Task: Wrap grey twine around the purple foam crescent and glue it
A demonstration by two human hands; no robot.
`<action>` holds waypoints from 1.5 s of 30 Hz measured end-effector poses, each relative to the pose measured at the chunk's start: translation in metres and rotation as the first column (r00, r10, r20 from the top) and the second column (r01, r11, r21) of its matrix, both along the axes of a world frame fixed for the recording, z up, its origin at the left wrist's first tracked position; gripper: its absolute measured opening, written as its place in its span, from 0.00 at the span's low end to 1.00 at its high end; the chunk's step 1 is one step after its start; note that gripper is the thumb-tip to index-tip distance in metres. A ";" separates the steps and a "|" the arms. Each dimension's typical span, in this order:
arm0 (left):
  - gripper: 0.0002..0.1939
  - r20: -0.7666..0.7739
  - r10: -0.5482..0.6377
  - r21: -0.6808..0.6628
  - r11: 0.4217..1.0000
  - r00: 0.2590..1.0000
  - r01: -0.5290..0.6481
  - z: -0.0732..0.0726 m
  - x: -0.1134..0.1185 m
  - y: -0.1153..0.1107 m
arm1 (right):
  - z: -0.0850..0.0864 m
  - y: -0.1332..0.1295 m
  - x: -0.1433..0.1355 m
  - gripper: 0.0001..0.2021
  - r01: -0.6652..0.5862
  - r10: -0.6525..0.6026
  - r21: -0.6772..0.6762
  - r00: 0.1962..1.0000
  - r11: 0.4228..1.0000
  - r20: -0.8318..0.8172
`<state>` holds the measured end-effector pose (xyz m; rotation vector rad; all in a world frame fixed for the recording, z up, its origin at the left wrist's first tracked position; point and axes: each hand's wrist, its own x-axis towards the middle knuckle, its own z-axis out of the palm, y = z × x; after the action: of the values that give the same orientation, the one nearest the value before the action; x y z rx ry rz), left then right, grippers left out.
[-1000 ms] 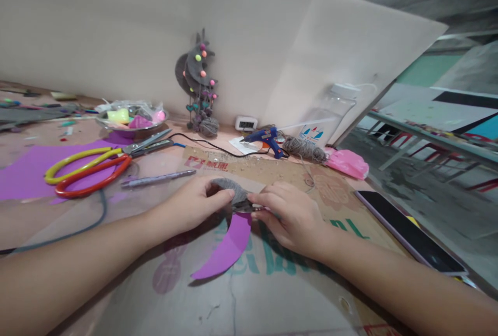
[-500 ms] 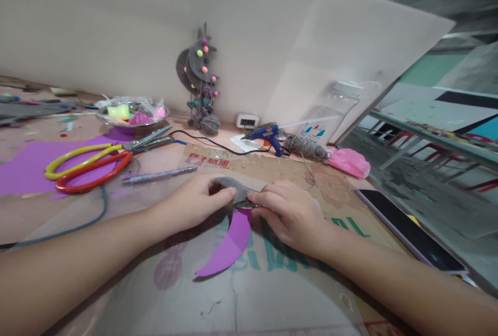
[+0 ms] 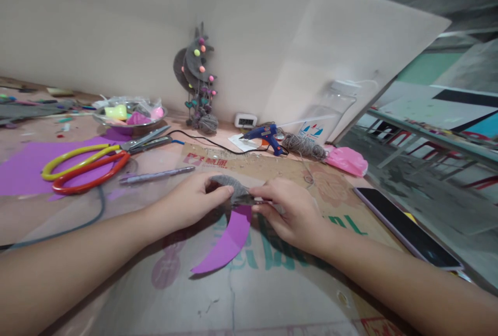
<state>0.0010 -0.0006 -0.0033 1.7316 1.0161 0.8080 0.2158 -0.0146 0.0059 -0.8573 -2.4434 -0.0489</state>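
Observation:
A purple crescent (image 3: 227,245), of paper or thin foam, curves toward me over the cardboard, its upper part wrapped in grey yarn (image 3: 229,185). My left hand (image 3: 196,193) is closed around the wrapped part, its thumb pressing on the yarn. Beside it, at the lower edge of the wrapping, my right hand (image 3: 286,206) pinches with thumb and forefinger what looks like the grey yarn; the fingers partly hide it. The crescent's pointed tip hangs free below both hands.
Scissors (image 3: 91,170) and a pen (image 3: 157,175) lie left, on and near purple sheet. Behind are a bowl (image 3: 130,123), a moon ornament (image 3: 198,71), a small clock (image 3: 246,120), a blue glue gun (image 3: 266,135) and a yarn bundle (image 3: 303,145). A phone (image 3: 406,229) lies right.
My right fingers have opened slightly at the wrapping's edge and shifted their pinch a little. The left hand keeps its hold. The whole view has moved slightly.

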 end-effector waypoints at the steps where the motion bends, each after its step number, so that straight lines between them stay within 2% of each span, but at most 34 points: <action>1: 0.11 0.016 0.008 -0.034 0.999 1.000 -0.008 0.000 0.000 0.000 | 0.000 0.000 0.000 0.08 0.036 -0.039 -0.042 0.996 0.998 -0.077; 5: 0.13 0.071 0.037 -0.156 0.987 0.997 -0.025 0.004 0.001 -0.002 | 0.001 0.003 0.001 0.12 0.125 -0.215 -0.268 0.916 0.955 -0.340; 7: 0.14 0.110 0.046 -0.221 0.975 0.993 -0.021 0.004 0.001 -0.002 | 0.002 0.005 0.000 0.09 0.136 -0.289 -0.407 0.893 0.903 -0.344; 10: 0.14 0.203 0.066 -0.300 0.954 0.977 -0.002 0.002 0.000 -0.002 | 0.005 0.007 -0.003 0.16 0.119 -0.339 -0.605 0.903 0.787 -0.263; 14: 0.15 0.286 0.081 -0.340 0.940 0.955 0.022 -0.002 0.000 -0.002 | 0.006 0.006 -0.009 0.15 -0.029 -0.367 -0.833 0.889 0.552 -0.273; 16: 0.17 0.258 0.075 -0.348 0.937 0.963 0.020 -0.002 0.000 -0.001 | 0.005 0.005 -0.011 0.14 -0.071 -0.385 -0.866 0.876 0.496 -0.292; 19: 0.19 0.183 0.026 -0.289 0.957 0.983 0.029 0.000 0.000 0.000 | 0.005 0.005 -0.012 0.15 -0.087 -0.406 -0.847 0.849 0.525 -0.338; 23: 0.16 0.126 -0.048 -0.087 0.995 0.991 0.059 0.003 0.001 0.000 | 0.005 0.006 -0.013 0.14 -0.067 -0.433 -0.823 0.825 0.564 -0.364; 25: 0.17 0.145 -0.034 -0.131 0.990 0.989 0.053 0.002 0.001 0.000 | 0.006 0.006 -0.013 0.14 -0.062 -0.419 -0.815 0.833 0.577 -0.360; 29: 0.17 0.265 0.058 -0.325 0.945 0.963 0.033 0.000 0.002 0.001 | 0.004 0.007 -0.012 0.14 -0.069 -0.334 -0.797 0.884 0.600 -0.327; 35: 0.16 0.341 0.122 -0.391 0.920 0.932 0.022 -0.003 0.002 0.004 | 0.000 0.005 -0.012 0.13 -0.016 -0.263 -0.769 0.935 0.640 -0.238; 37: 0.15 0.320 0.135 -0.390 0.921 0.938 0.000 -0.002 0.002 0.004 | 0.001 0.004 -0.013 0.11 -0.033 -0.278 -0.752 0.918 0.658 -0.283; 39: 0.15 0.282 0.162 -0.370 0.928 0.945 -0.049 -0.002 0.002 0.004 | 0.003 0.006 -0.013 0.08 -0.043 -0.338 -0.723 0.864 0.689 -0.373; 40: 0.15 0.267 0.175 -0.352 0.933 0.948 -0.074 -0.002 0.002 0.004 | 0.004 0.007 -0.012 0.10 -0.046 -0.366 -0.712 0.834 0.700 -0.413; 42: 0.14 0.255 0.175 -0.315 0.945 0.951 -0.089 -0.002 0.002 0.004 | 0.006 0.012 -0.011 0.17 -0.078 -0.382 -0.722 0.807 0.688 -0.451; 45: 0.14 0.236 0.157 -0.258 0.961 0.959 -0.094 -0.002 0.002 0.005 | 0.006 0.018 -0.010 0.20 -0.160 -0.355 -0.805 0.836 0.572 -0.418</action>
<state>0.0027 0.0048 -0.0056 1.3255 1.0112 0.9190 0.2054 0.0037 0.0123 -1.1752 -1.7659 1.2383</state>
